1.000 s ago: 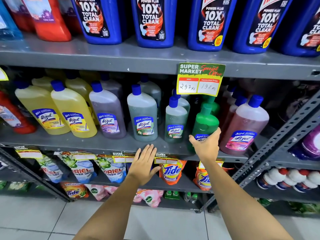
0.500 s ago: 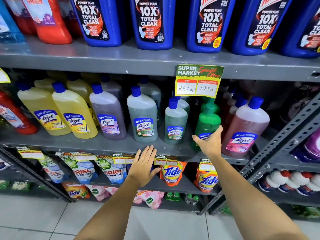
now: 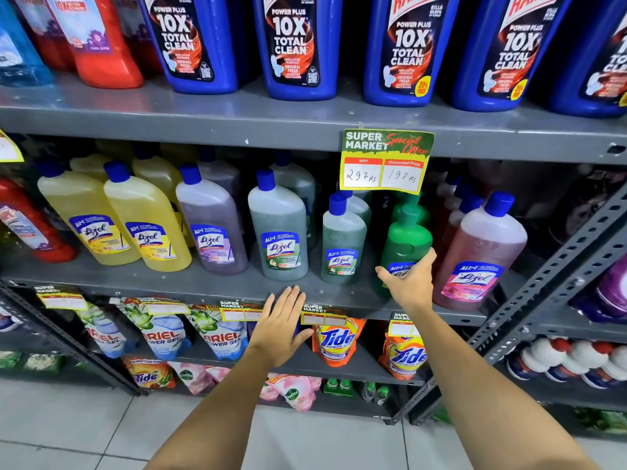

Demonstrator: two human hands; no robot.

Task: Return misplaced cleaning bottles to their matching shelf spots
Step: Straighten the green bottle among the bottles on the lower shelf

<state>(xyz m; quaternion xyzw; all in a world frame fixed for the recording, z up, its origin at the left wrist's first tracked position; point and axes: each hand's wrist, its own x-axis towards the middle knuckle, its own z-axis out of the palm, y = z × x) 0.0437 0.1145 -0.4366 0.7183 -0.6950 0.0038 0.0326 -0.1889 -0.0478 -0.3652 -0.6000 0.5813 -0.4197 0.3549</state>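
A solid green bottle (image 3: 405,237) with a green cap stands on the middle grey shelf (image 3: 190,283), between a small grey-green Lizol bottle (image 3: 342,245) and a pink Lizol bottle (image 3: 481,252). My right hand (image 3: 409,281) is wrapped around the green bottle's lower part, over its label. My left hand (image 3: 281,323) is flat with fingers apart in front of the shelf edge, holding nothing. To the left stand a larger grey-green bottle (image 3: 280,232), a purple one (image 3: 212,222) and yellow ones (image 3: 146,222).
Blue toilet-cleaner bottles (image 3: 295,45) line the top shelf, red ones (image 3: 98,39) at its left. A yellow price tag (image 3: 386,161) hangs over the middle shelf. Detergent pouches (image 3: 336,339) fill the lower shelf. A slanted metal brace (image 3: 556,283) crosses at the right.
My right hand has shifted slightly up and right with the green bottle, settling it next to the pink bottle. My left hand has stayed at the shelf edge.
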